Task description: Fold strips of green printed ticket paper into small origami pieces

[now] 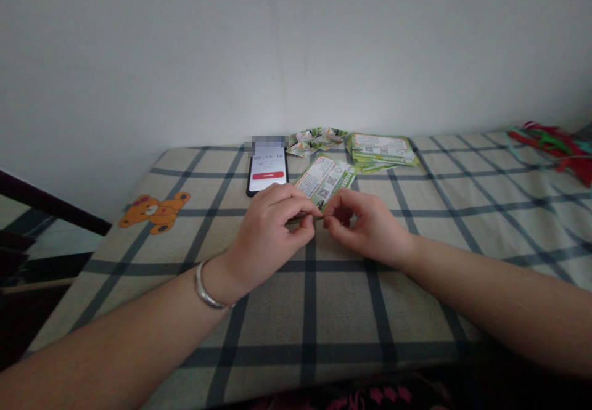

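In the middle of the table my left hand (pixel 276 220), with a silver bangle (pixel 203 287) at the wrist, is closed in a pinch. Facing it, my right hand (pixel 365 222) is also closed, thumb against fingers. The fingertips of both hands meet around something thin and small, mostly hidden by the fingers, so I cannot make out what it is. Just behind them lies a green and white printed leaflet (pixel 319 179), its near edge partly covered by my hands.
A phone (pixel 268 166) showing a running timer lies behind my left hand. Several folded green paper pieces (pixel 314 140) and a stack of leaflets (pixel 383 149) lie by the wall. An orange bear cutout (pixel 155 211) is at left, red and green fabric (pixel 555 145) far right. Checked cloth (pixel 272 336) covers the table.
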A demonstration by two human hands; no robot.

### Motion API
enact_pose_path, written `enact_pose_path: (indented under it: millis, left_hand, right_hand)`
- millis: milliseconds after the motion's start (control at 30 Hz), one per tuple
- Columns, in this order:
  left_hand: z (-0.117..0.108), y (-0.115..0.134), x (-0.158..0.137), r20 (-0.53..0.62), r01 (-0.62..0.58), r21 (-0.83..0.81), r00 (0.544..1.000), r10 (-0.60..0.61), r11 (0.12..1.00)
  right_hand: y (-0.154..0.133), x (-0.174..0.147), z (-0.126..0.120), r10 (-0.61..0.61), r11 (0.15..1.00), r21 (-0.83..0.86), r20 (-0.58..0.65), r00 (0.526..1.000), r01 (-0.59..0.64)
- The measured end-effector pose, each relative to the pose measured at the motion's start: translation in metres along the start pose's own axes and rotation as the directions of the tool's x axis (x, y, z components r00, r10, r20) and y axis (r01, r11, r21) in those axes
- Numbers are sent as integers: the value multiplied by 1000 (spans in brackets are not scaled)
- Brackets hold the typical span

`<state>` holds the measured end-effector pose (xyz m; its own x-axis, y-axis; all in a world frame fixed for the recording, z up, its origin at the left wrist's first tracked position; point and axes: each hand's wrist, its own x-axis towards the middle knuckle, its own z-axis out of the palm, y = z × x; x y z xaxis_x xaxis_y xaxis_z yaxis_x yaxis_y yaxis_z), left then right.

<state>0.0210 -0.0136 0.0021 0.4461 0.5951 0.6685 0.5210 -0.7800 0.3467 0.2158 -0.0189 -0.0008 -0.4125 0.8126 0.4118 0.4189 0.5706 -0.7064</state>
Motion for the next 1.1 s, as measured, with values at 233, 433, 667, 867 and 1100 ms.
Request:
enact_pose_path:
  millis: [233, 433, 667, 867, 1100]
  left_hand:
    - [0, -5, 0, -16, 133, -96, 991, -135, 986]
    - [8, -18, -3, 53, 394, -311, 916, -398, 865]
    - [11, -19, 1, 163, 505, -538, 848, -505, 675]
    - [12, -18, 3, 239, 546, -560, 827, -509, 624]
    - [14, -18, -1, 226, 508, -448, 861, -456, 736]
  right_hand:
    - [13, 4, 0, 131, 970, 215, -69, 989, -113]
    - [15, 8, 0, 176, 899, 422, -101, 979, -118]
    - [19, 7, 2, 137, 877, 464, -1, 991, -121]
    - [25, 6, 6, 110, 897, 430, 16, 994, -106]
    - [21, 5, 3, 125, 922, 363, 58, 990, -138]
